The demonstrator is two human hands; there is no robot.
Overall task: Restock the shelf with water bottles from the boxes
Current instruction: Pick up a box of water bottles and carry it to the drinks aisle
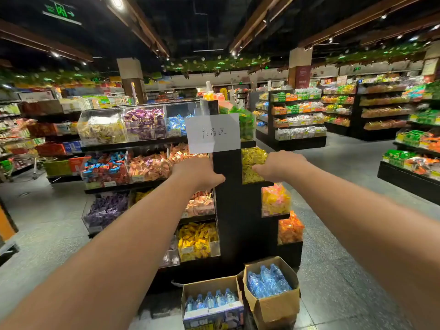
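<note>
Fingers (259,168) of left hand (197,173) and right hand (279,166) curl loosely, empty, above boxed water bottles (266,281): likely slick, squeezable, best gripped mid-body.

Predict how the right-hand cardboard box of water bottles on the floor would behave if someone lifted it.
Probably heavy for its size: the right-hand box looks packed with water bottles. Its cardboard looks creased and its flaps splay open, so it may sag unless it is lifted from beneath. It sits tilted, so the bottles lying inside could shift or roll.
</note>
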